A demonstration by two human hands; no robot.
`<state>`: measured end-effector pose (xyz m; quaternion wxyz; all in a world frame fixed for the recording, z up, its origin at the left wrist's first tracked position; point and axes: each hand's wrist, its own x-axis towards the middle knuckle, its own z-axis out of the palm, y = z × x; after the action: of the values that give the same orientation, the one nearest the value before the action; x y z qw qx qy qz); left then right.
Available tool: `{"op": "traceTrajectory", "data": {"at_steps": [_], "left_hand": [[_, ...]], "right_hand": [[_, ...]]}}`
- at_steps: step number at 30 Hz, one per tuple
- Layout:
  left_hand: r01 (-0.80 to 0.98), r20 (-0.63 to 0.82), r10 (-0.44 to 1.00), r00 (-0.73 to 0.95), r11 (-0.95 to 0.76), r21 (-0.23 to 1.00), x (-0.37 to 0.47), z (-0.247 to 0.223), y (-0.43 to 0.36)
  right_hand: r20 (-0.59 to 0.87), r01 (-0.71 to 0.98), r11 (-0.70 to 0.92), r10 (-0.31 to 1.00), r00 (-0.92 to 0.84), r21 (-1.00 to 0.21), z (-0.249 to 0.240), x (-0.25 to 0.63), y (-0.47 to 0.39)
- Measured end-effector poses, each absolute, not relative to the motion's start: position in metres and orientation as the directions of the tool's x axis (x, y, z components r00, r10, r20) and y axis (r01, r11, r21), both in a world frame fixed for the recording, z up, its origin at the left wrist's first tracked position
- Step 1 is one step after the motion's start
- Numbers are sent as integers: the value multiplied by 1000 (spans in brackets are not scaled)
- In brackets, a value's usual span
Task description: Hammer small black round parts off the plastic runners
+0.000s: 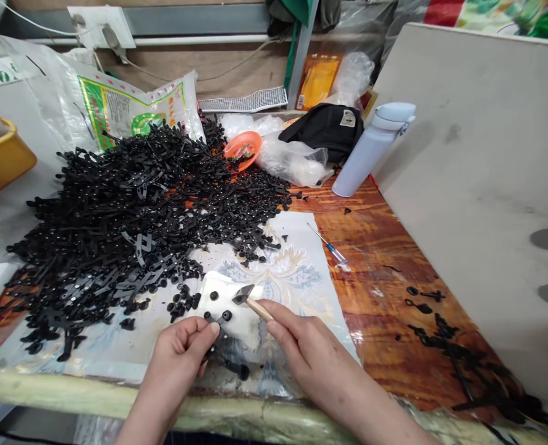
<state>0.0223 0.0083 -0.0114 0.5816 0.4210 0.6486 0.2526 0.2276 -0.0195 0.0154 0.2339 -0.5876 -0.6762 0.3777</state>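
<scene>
Between the thumb and fingers of my left hand (185,349) is a black plastic part (222,337) with round knobs on its ends. My right hand (304,346) is closed round the wooden handle of a small knife (244,295), its angled blade pointing left above a white pad (248,330). A loose round black piece (214,296) lies on the pad, just beyond the held part. Left of the pad, a few small black knobs (183,303) are gathered at the edge of a large heap of similar black plastic parts (130,210).
A patterned sheet (296,247) covers part of the wooden table (375,266). A thin screwdriver (329,244) lies at its right edge. More black parts (468,358) lie at right. Behind stand a pale blue bottle (370,151), a black bag (327,130) and an orange dish (243,150).
</scene>
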Motion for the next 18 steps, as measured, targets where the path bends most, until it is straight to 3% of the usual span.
{"op": "traceTrajectory", "data": {"at_steps": [5,10,15,18], "left_hand": [[257,-547,837,30,523,813,24,-12,8],[272,-534,844,44,505,819,23,-14,6],[346,-495,868,38,453,822,23,-12,7],[373,-492,870,33,446,814,22,-14,8]], "right_hand": [[-104,647,87,962,-251,-757,20,227,-24],[48,649,186,973,-224,-738,20,228,-28],[-126,717,159,937,-327,-679,22,223,-22],[-43,647,164,956,-291,-744,30,223,-22]]}}
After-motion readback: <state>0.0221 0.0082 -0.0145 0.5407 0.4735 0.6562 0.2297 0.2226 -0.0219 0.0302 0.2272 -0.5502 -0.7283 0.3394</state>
